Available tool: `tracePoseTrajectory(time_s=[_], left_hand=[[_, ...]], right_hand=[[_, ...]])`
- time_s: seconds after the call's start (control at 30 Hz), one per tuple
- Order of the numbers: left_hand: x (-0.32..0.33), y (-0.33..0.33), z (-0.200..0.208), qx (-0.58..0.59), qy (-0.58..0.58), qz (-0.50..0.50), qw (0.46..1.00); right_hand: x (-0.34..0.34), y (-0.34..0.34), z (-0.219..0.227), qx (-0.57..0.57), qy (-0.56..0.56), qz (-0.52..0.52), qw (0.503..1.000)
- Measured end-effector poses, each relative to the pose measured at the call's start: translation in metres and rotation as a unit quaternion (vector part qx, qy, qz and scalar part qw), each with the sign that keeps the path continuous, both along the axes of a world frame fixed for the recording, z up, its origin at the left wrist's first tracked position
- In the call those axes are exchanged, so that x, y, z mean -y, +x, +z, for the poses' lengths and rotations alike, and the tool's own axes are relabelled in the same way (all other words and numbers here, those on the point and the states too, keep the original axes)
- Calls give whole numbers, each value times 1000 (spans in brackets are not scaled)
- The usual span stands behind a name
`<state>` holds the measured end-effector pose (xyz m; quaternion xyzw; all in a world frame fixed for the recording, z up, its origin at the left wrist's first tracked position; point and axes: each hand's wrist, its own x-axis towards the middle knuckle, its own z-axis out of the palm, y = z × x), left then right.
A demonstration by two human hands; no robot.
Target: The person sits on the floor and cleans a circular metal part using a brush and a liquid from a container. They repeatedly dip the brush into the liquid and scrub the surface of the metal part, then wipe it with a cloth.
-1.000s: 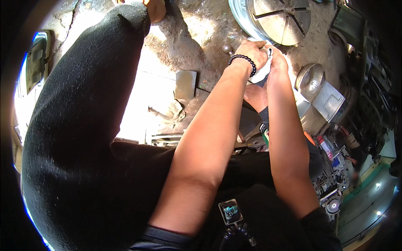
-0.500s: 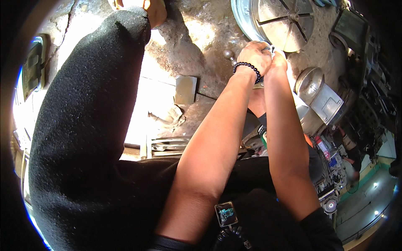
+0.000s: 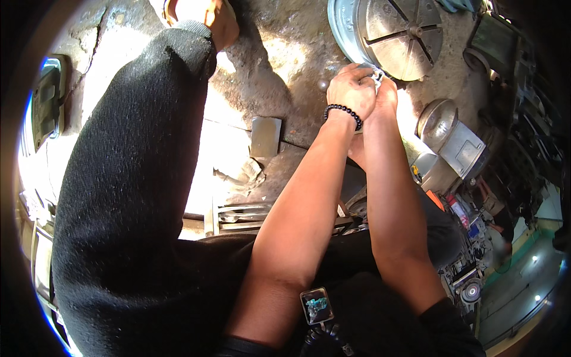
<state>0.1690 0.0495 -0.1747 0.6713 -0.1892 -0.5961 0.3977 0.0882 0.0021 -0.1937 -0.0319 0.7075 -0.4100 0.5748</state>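
My left hand (image 3: pixel 352 88), with a black bead bracelet at its wrist, is closed against my right hand (image 3: pixel 386 96). Between them a small silvery piece (image 3: pixel 377 76) shows; its kind is too small to make out, and most of it is hidden by the fingers. Just beyond both hands lies a large round metal plate (image 3: pixel 410 44) with slots running out from a central hub. A pale blue round rim (image 3: pixel 342 30) sits beside and partly under that plate. A small round metal knob (image 3: pixel 323 85) is close to the left of my left hand.
A flat grey metal block (image 3: pixel 265 137) lies on the stained concrete floor (image 3: pixel 291 50). To the right stand a round metal bowl (image 3: pixel 437 122) and a silvery box-shaped part (image 3: pixel 463 150). Metal bars (image 3: pixel 241 217) lie near my leg (image 3: pixel 131 137). Dark machine parts crowd the right edge.
Both hands, still pressed together, have shifted slightly left and nearer to me. The silvery piece between them shows a little more. The whole view has also shifted slightly.
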Motion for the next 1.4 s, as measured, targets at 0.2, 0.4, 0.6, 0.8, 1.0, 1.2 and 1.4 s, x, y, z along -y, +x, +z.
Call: tracePoseTrajectory(time_s=[0.2, 0.4, 0.6, 0.8, 1.0, 1.2, 1.4], left_hand=[[-7, 8, -5, 16, -20, 79, 997], [-19, 11, -17, 22, 36, 257, 965], [-36, -6, -4, 103, 60, 173, 978], [-35, -14, 20, -2, 108, 101, 989], [-35, -22, 30, -138, 88, -100, 981], [-36, -25, 45, -67, -44, -325, 942], [-46, -15, 55, 55, -76, -348, 933]], right_hand=[[-1, 21, 4, 25, 33, 44, 998], [-13, 38, -12, -60, 48, 115, 990], [-47, 1, -2, 20, 110, 39, 993], [-62, -33, 50, 68, 60, 139, 986], [-58, -83, 93, 6, 58, 165, 985], [-70, -116, 139, 14, 80, 230, 970], [-95, -96, 166, 7, 75, 250, 965]])
